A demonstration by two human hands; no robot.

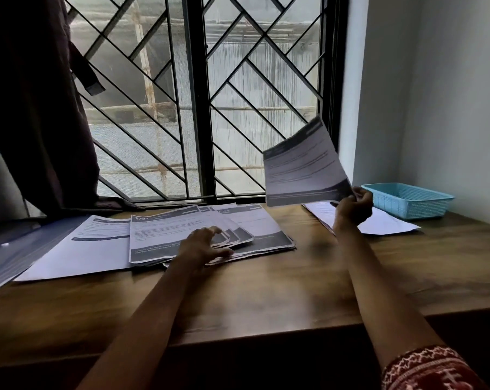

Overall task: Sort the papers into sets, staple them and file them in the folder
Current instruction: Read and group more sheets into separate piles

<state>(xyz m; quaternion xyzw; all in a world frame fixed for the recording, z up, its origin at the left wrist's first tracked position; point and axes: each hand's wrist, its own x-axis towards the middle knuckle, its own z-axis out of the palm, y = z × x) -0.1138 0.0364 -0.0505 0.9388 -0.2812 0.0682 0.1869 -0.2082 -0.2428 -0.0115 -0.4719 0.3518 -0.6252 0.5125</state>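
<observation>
1. Right hand (353,205) pinched a printed sheet (304,167) by its lower corner, held up in the air over the right side of the desk (266,294). The sheet was motion-blurred, so whether it was one page or several I could not tell.
2. Left hand (203,244) pressed on the near edge of the fanned stack (210,232) mid-desk, fingers spread and lightly bent, gripping nothing.
3. Risk: a corner-only pinch lets the sheet flop or slip, likely landing skewed on the wrong pile.
4. Risk: the fan was loose; if the left hand dragged, pages could slide together and mix sets.
5. Risk: a separate pile (379,220) lay under the right hand, touching the basket; a careless drop could push it askew.
6. Blue basket (407,199), far right by the wall: nothing visible inside from this angle.
7. Folder (10,257), far left, lay flat, partly under a single sheet (78,254); contents not discernible. No stapler in view.
</observation>
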